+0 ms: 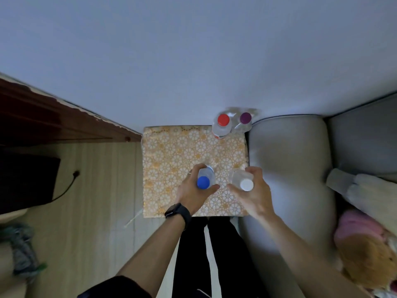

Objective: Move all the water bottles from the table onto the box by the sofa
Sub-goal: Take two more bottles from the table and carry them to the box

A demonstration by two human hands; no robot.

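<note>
Nearest you, your left hand [193, 191], with a dark watch [178, 212] at the wrist, had fingers and thumb curled round the shoulder of the blue-capped bottle [204, 182]. It was over the near half of the box [171, 155]. Your right hand [254, 195] gripped the white-capped bottle [246, 185] the same way, just beside it, toward the box's sofa-side edge. I could not tell whether either base had met the box top.

Both bottles were clear, thin-walled plastic, round and smooth, under hard screw caps. I would judge them fairly heavy if full, easy to dent under a hard squeeze, and slippery low on the body. Your hold high up, just under the cap where the wall is stiffest, looked sound.

The box top wore a flat orange-and-white floral covering with a slight gilt sheen. It may give a little, so each bottle would need to be set down squarely.

At the box's far sofa-side corner, the red-capped bottle [223, 119] and purple-capped bottle [245, 117] stood upright, close together, beside the grey cushioned sofa [287, 168].
</note>
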